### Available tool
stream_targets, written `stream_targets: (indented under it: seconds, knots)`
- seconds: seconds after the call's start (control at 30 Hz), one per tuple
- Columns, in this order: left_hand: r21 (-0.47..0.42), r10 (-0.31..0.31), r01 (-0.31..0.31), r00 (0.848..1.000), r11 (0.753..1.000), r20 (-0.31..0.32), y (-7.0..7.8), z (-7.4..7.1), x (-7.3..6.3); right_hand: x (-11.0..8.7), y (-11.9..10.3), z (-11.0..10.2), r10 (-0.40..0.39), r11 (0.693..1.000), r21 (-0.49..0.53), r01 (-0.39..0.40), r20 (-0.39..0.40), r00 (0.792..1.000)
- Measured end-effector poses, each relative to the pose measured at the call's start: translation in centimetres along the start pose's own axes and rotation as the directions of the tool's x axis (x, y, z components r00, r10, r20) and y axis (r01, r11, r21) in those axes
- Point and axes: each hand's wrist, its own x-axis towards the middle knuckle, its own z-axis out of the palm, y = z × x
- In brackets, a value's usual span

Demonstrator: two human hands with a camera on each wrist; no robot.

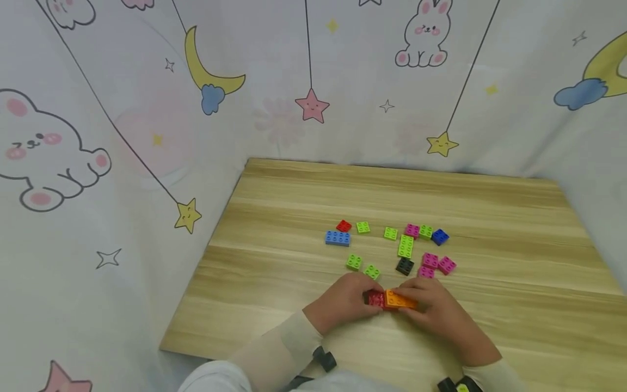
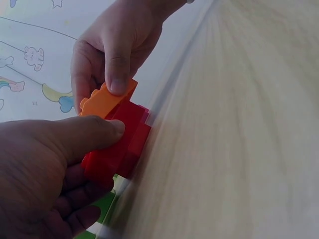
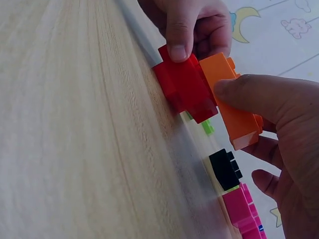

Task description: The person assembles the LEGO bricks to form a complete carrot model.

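Note:
My left hand [image 1: 346, 300] pinches a built-up group of red toy building bricks [image 3: 182, 82] low over the table, its thumb along their near side. An orange toy building brick [image 1: 399, 299] is in my right hand [image 1: 437, 305], held between thumb and fingers. In the right wrist view the orange brick tilts against the top of the red bricks, one end close to them and the other sticking out past them. Studs show on the orange brick's upper face. Part of the red bricks is hidden behind my left fingers.
Beyond my hands on the wooden table [image 1: 264, 218] lie loose bricks: a black one [image 1: 405, 265], several pink ones [image 1: 430, 260], several lime green ones [image 1: 405, 246], a light blue one [image 1: 338, 238], a dark blue one [image 1: 440, 236] and a small red one [image 1: 344, 225]. A patterned curtain [image 1: 362, 130] borders the table.

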Motion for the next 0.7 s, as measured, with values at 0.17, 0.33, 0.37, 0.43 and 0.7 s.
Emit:
stream_targets:
  seconds: [0.17,0.33,0.37,0.43,0.7]
  knots:
    - [-0.009,-0.014,0.014,1.000,1.000,0.009,0.2,-0.3,0.1,0.6,0.0,-0.1,-0.036,0.999,0.013,0.036,-0.001,0.999]
    - [-0.014,-0.010,0.010,1.000,1.000,0.002,0.2,-0.6,0.2,1.1,0.0,0.0,-0.078,0.997,0.017,0.078,-0.016,0.997]
    - [-0.010,-0.006,0.006,1.000,1.000,-0.002,0.2,-0.7,0.2,1.1,0.0,0.1,-0.084,0.996,0.019,0.085,-0.022,0.996]
    - [-0.012,-0.005,0.005,1.000,1.000,-0.005,0.2,-0.7,0.2,1.1,0.1,0.3,-0.086,0.996,0.031,0.087,-0.030,0.996]
    - [-0.059,0.042,-0.046,0.997,0.997,-0.067,-0.6,-0.6,-0.2,0.1,0.0,1.1,-0.042,0.999,0.008,0.042,-0.044,0.998]
